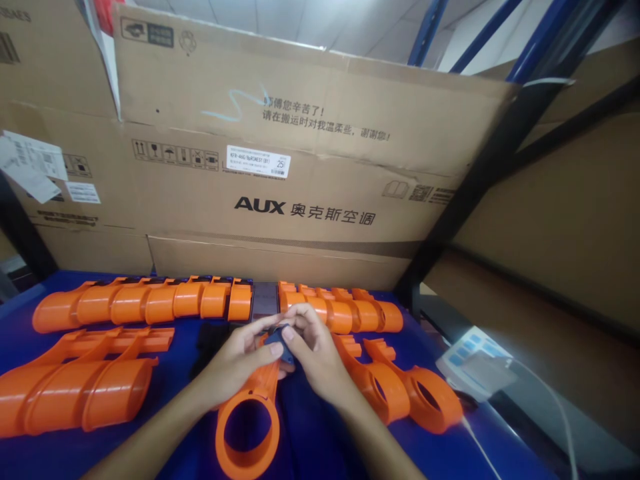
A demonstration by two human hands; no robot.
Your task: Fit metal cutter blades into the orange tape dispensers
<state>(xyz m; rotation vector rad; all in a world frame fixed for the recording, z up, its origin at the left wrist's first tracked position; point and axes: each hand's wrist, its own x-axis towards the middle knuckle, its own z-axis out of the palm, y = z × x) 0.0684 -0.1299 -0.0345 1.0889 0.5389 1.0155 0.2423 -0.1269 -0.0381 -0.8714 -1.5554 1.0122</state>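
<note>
Both my hands meet at the middle of the blue surface around an orange plastic part with a ring end (247, 437). Its ring hangs towards me, while its upper arm runs up between my fingers. A small dark blue-grey piece (281, 347) sits at that upper end. My left hand (245, 353) is closed round the orange part's upper end, its thumb pressing on the dark piece. My right hand (313, 343) pinches the dark piece from the right, thumb on top. Fingers hide where the two pieces meet.
Rows of similar orange parts stand at back left (163, 303), back right (340, 315), front left (85, 393) and front right (420, 393). A dark grey block (265, 300) separates the back rows. Cardboard (310, 173) walls the back. A white device (477, 363) with cables stands right.
</note>
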